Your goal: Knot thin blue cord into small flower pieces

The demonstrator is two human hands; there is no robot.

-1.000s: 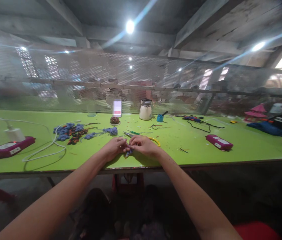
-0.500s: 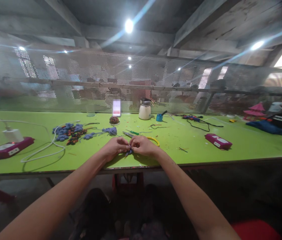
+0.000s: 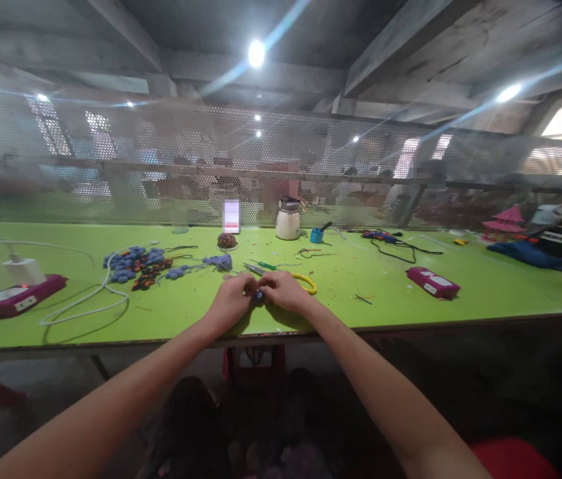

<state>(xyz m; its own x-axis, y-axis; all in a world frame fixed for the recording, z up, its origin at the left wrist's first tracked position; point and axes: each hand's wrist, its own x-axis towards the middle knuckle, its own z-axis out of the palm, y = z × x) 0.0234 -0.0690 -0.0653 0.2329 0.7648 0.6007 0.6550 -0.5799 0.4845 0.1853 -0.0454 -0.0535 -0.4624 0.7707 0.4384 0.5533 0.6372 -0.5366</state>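
Observation:
Close to the table's front edge, my left hand (image 3: 232,297) and my right hand (image 3: 284,291) meet with curled fingers around a small blue-purple yarn piece (image 3: 259,297). Both hands pinch it; the fingers cover most of it, so its shape is unclear. Just behind my right hand lie scissors with a yellow handle (image 3: 312,285), their blades pointing left. A thin tool with a green handle (image 3: 267,265) rests past the blades. Beyond my left hand sits a ball of blue yarn (image 3: 223,262).
Blue yarn pieces (image 3: 128,263) and dark orange-flecked ones (image 3: 153,273) lie left, near a white cable (image 3: 106,286) and a purple power strip (image 3: 21,297). At the back stand a multicoloured yarn ball (image 3: 227,241), phone (image 3: 231,216), cream jug (image 3: 287,223) and blue pot (image 3: 316,235). Another purple strip (image 3: 433,283) lies right.
My left hand has turned slightly, its fingers higher against the yarn piece. The thin ends that stuck out below the piece no longer show. Things on the table stay put.

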